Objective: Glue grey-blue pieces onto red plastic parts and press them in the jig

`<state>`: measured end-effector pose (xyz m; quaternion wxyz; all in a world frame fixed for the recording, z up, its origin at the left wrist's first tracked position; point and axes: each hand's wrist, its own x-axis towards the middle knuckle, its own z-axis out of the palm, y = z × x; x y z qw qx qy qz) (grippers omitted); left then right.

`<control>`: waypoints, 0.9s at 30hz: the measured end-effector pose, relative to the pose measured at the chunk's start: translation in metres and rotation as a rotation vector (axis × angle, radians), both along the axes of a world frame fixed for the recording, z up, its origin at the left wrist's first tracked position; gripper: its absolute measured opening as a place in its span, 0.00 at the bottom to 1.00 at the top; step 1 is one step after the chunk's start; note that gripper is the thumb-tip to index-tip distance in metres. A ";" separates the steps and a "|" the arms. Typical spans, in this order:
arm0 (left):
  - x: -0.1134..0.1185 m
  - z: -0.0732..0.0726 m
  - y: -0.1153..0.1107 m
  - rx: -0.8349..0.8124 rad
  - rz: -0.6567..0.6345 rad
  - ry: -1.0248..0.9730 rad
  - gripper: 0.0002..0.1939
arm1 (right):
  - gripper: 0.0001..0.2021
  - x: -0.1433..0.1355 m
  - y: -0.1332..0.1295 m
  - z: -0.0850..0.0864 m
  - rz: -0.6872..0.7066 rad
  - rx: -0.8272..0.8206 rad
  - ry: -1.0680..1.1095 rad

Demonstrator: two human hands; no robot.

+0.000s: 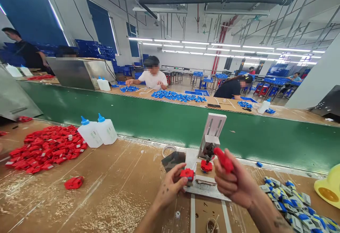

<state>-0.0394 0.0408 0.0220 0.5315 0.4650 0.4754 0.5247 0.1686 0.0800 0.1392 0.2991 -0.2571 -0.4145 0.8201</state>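
Observation:
My left hand (172, 187) pinches a small red plastic part (187, 174) between thumb and fingers, left of a small metal hand press (214, 133). My right hand (233, 179) is wrapped round the red lever handle (224, 160) of that press. Another red plastic part (206, 166) sits on the fixture directly under the press's plunger; whether the plunger touches it I cannot tell. A heap of similar red parts (50, 146) lies on the bench at the left, with a single red part (74, 182) apart from it.
Two white bottles with blue caps (97, 132) stand beside the red heap. Grey, blue and yellow parts (294, 201) and a yellow container (329, 187) are at the right. Behind the press are a tape roll (169, 150) and a green conveyor belt (159, 121); people sit across it.

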 end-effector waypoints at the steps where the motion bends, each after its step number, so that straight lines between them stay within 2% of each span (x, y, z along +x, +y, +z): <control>1: -0.002 0.006 0.013 -0.007 -0.014 0.087 0.32 | 0.28 -0.002 0.010 0.012 0.026 -0.030 0.117; 4: 0.000 0.020 0.046 0.034 -0.035 0.237 0.20 | 0.31 -0.006 0.044 0.041 0.034 -0.037 0.191; 6: 0.007 0.025 0.059 0.071 -0.056 0.303 0.16 | 0.37 -0.005 0.062 0.050 0.034 -0.033 0.158; 8: 0.018 0.027 0.066 0.095 -0.101 0.337 0.16 | 0.42 -0.004 0.071 0.052 0.050 -0.035 0.122; 13: 0.040 0.024 0.070 0.099 -0.214 0.338 0.18 | 0.47 -0.001 0.071 0.048 0.064 -0.056 0.073; 20: 0.045 0.019 0.071 0.156 -0.150 0.367 0.15 | 0.52 -0.005 0.067 0.044 0.065 -0.123 0.072; 24: 0.046 0.017 0.071 0.173 -0.187 0.339 0.14 | 0.54 -0.007 0.055 0.039 0.081 -0.160 0.063; 27: 0.051 0.016 0.072 0.158 -0.229 0.310 0.15 | 0.54 -0.005 0.048 0.041 0.069 -0.176 0.049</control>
